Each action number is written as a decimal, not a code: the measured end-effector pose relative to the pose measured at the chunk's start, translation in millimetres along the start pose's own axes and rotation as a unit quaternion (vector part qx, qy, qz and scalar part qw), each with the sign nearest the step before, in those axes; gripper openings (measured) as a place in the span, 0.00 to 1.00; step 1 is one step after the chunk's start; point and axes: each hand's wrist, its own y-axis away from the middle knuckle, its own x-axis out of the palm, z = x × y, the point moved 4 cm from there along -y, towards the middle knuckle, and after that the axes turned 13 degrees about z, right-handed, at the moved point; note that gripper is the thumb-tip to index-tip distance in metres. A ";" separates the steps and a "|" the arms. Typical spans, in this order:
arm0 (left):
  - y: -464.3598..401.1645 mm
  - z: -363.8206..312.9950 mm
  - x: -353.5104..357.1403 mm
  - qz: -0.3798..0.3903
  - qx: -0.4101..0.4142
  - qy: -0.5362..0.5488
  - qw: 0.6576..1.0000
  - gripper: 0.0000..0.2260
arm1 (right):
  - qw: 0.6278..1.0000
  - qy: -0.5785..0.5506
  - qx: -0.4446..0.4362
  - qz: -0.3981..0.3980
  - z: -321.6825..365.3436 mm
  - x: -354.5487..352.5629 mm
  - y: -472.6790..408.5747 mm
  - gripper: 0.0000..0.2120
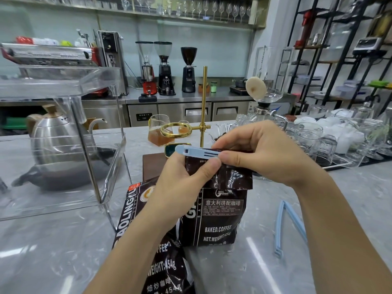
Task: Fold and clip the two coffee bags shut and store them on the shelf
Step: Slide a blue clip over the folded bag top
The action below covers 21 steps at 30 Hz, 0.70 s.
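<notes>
A steel gooseneck kettle (55,136) was seen behind a clear acrylic stand (63,85) on the left of the marble counter (53,240). A brass pour-over stand (204,107) was placed near a glass server (159,132) of brown liquid. Three coffee grinders (165,68) were lined on the steel back counter (191,98). Upturned glasses (324,145) were grouped at right.

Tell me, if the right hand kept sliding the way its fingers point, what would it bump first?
The right hand points leftward along the blue clip on the folded bag top. It would likely meet the left hand first, whose thumb already nearly touches it.
</notes>
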 end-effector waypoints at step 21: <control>-1.8 7.6 -7.3 -0.067 -0.017 0.070 0.995 0.25 | 0.991 0.035 0.124 0.030 -14.3 -17.6 13.9 0.13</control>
